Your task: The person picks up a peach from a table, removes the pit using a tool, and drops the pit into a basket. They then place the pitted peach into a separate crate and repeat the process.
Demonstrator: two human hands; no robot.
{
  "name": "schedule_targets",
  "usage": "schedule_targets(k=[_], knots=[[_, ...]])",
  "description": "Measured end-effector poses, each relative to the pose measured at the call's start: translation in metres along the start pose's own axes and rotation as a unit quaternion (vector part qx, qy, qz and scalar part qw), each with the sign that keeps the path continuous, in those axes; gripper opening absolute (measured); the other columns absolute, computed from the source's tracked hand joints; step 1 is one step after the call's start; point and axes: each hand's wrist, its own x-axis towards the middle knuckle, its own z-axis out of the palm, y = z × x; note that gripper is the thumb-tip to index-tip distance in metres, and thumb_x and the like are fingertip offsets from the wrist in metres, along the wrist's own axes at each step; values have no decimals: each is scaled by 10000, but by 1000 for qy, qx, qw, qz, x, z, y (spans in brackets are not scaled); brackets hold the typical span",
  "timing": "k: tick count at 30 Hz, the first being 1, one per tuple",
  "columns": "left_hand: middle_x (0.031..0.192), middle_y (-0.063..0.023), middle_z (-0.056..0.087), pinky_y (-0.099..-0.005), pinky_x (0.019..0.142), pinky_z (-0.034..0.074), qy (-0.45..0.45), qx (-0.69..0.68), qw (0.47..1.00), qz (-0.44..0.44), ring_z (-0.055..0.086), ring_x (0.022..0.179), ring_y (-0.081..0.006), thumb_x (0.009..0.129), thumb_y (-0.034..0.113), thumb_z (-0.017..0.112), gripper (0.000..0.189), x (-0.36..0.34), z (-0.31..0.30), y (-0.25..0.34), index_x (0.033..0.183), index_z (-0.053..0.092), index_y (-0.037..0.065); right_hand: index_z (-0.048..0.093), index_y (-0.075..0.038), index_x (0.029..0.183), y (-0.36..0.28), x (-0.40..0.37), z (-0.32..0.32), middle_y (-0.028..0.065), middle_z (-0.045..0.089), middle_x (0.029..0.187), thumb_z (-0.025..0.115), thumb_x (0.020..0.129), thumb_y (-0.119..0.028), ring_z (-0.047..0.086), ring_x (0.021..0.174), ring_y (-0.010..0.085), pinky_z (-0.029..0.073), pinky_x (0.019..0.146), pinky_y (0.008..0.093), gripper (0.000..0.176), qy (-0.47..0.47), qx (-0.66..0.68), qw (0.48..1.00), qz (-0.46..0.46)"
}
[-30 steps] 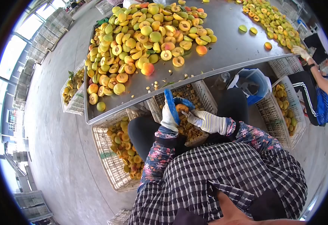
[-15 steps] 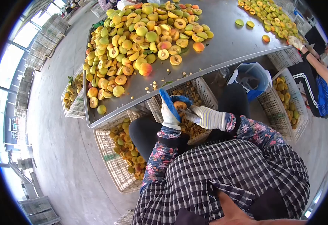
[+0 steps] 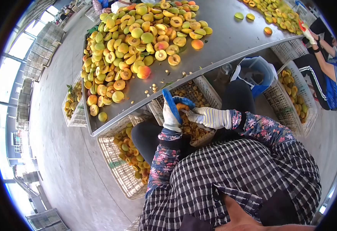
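My left hand (image 3: 173, 112), in a white glove with blue-coated fingers, is curled around an apricot half (image 3: 181, 106) with orange flesh. My right hand (image 3: 210, 117), in a striped white knit glove, is closed on a slim metal tool (image 3: 188, 112), whose tip meets the fruit; its exact kind is hard to make out. Both hands are above a crate (image 3: 210, 89) with cut fruit pieces and pits in it. Beyond them, a large heap of apricot halves (image 3: 137, 42) covers the left of the metal table (image 3: 214, 46).
Loose pits (image 3: 155, 85) lie near the table's edge. A fruit-filled crate (image 3: 112, 169) stands left of my knees, and a blue bucket (image 3: 259, 75) stands to the right. Farther right, a co-worker's gloved hand (image 3: 309, 35) is beside a second fruit heap (image 3: 276, 17) and another crate (image 3: 311, 111).
The view has shifted slightly, so the table appears farther up and left. My hands stay together at the apricot half, more covered by fingers now. The co-worker's hand has risen from the far heap.
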Motion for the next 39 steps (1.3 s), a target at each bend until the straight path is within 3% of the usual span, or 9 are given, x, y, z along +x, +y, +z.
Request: schedule_targets(k=[4, 8, 14, 17, 21, 25, 26, 29, 39], knots=[[698, -152, 666, -308, 589, 522, 5, -2, 1000, 13, 648, 633, -241, 946, 677, 342, 787, -1, -3, -3, 784, 636, -35, 562, -55, 1113, -9, -1, -2, 67, 594, 722, 512, 976, -465, 596, 631, 207, 474, 598, 315, 435, -21, 73, 992, 104], [702, -159, 667, -319, 617, 540, 59, -66, 996, -29, 653, 634, -250, 937, 679, 367, 778, 1, 1, -1, 777, 645, -29, 547, -7, 1122, 40, 29, -1, 252, 644, 898, 532, 980, -340, 632, 867, 411, 492, 764, 429, 362, 134, -304, 925, -182], [708, -169, 666, -346, 623, 546, 16, -46, 997, -53, 655, 634, -272, 930, 686, 370, 776, 0, -2, 0, 770, 640, -24, 576, -38, 1078, 55, 37, 1, 134, 625, 751, 542, 976, -405, 623, 664, 281, 483, 632, 371, 382, 96, -185, 933, -294], [711, -172, 666, -344, 622, 544, 14, -31, 999, -27, 656, 638, -278, 929, 692, 360, 789, -5, 3, 6, 760, 636, -27, 586, -70, 1018, -9, -3, 1, 36, 518, 625, 531, 958, -507, 495, 495, 154, 402, 484, 299, 445, -27, 68, 995, 70], [706, -170, 664, -334, 609, 537, 25, -30, 999, -12, 656, 637, -282, 925, 705, 345, 807, -1, 1, -1, 752, 635, -28, 595, -70, 1015, -8, 0, 4, 20, 487, 607, 515, 955, -539, 447, 463, 119, 364, 450, 284, 480, 0, 15, 998, 64], [696, -175, 660, -342, 605, 535, 5, -41, 996, -82, 651, 635, -290, 912, 727, 336, 829, 0, -1, 3, 750, 633, -30, 596, -36, 1139, 14, 24, 4, 49, 554, 672, 512, 972, -486, 542, 529, 151, 438, 509, 302, 488, 76, -236, 940, -236], [692, -175, 658, -348, 608, 537, 13, -36, 995, -92, 650, 634, -291, 909, 731, 335, 833, 5, -8, -5, 749, 633, -30, 604, -72, 1040, 9, 12, 0, 26, 522, 628, 530, 957, -508, 508, 492, 140, 403, 470, 298, 450, 19, -117, 993, 21], [674, -174, 642, -367, 609, 539, 29, -58, 994, -83, 638, 627, -297, 902, 739, 342, 828, -3, 6, 6, 701, 613, -16, 564, -107, 922, -6, -1, -3, -14, 448, 569, 544, 948, -518, 428, 445, 112, 332, 426, 285, 413, -59, 119, 982, 132], [631, -123, 629, -308, 600, 512, -29, 59, 997, -33, 623, 603, -222, 931, 708, 324, 821, 3, 13, 14, 677, 625, -12, 517, -108, 864, 3, -5, -2, -66, 313, 544, 511, 979, -475, 259, 404, 63, 205, 392, 236, 385, -114, 337, 928, 108]])
